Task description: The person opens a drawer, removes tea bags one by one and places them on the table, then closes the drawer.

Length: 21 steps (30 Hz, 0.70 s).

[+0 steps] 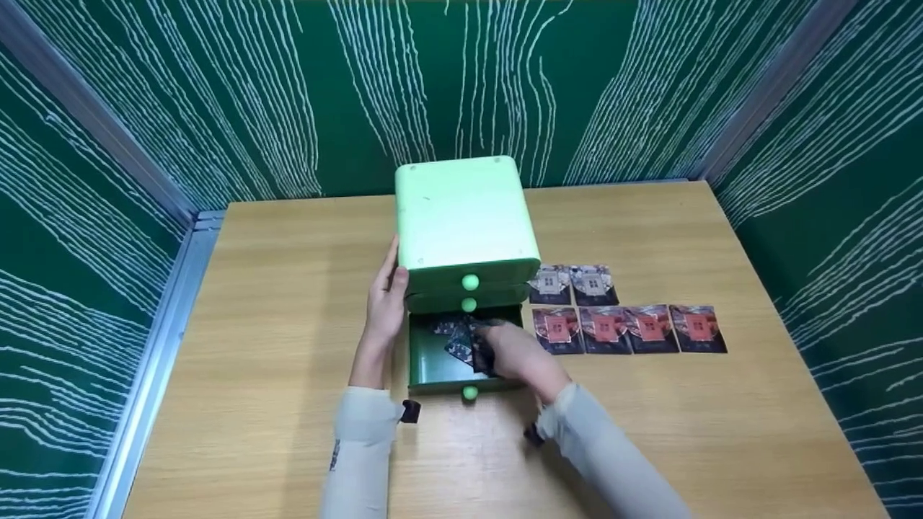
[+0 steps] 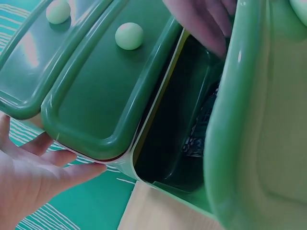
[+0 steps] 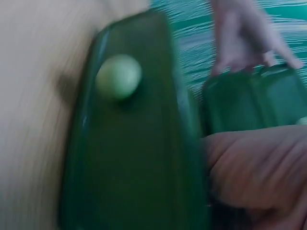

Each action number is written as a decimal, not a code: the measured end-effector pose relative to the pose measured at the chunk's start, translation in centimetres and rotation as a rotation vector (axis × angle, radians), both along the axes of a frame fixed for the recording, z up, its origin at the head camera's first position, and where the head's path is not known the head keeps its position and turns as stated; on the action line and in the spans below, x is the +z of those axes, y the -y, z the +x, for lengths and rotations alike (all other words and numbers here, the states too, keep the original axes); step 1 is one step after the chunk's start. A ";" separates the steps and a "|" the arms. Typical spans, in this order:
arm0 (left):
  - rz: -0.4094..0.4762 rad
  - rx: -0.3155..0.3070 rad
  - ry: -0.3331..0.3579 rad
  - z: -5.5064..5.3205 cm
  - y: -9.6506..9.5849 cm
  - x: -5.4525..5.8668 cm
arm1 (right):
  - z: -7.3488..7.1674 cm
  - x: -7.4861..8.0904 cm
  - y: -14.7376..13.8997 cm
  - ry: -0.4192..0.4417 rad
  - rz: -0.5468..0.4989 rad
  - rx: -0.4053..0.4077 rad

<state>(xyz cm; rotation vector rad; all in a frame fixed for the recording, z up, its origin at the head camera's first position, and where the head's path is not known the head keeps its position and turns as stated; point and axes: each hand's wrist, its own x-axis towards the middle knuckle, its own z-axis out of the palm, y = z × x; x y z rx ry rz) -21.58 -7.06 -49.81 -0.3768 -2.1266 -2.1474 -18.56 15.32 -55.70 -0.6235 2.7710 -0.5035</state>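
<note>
A light-green drawer cabinet [image 1: 465,216] stands on the table with its bottom drawer [image 1: 433,367] pulled out. My left hand [image 1: 386,310] rests against the cabinet's left side; in the left wrist view its fingers [image 2: 57,158] are extended along the body beside the closed drawers. My right hand [image 1: 519,353] reaches into the open drawer from the right and pinches a small dark packet [image 1: 482,352], its fingertips partly hidden. Other dark patterned packets [image 1: 454,337] lie beside it in the drawer. In the right wrist view the curled right hand [image 3: 259,167] shows behind the drawer front.
To the right of the cabinet lies a row of several red-centred square packets [image 1: 652,328]. Two pale-centred packets [image 1: 593,283] lie behind that row. Round knobs [image 1: 470,393] stick out from the drawer fronts. Green walls with white lines surround the wooden table [image 1: 274,324].
</note>
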 end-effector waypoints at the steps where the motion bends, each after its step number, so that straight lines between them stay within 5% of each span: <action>1: -0.006 0.006 0.004 0.0 0.0 0.0 | -0.3 -0.3 0.0 -0.005 0.023 0.021; 3: -0.023 0.020 0.010 0.1 0.0 0.1 | -0.9 -0.9 0.0 -0.036 0.042 0.066; 10: -0.049 0.104 -0.091 -1.2 -0.2 -2.2 | -1.7 -2.5 -0.7 -0.296 -0.004 0.197; 16: -0.074 0.060 -0.168 0.3 -0.3 0.2 | -0.8 -2.3 -1.4 -0.368 -0.092 0.169; 21: -0.048 0.025 -0.153 0.3 -0.6 0.5 | 2.7 0.4 -3.0 -0.322 -0.211 0.049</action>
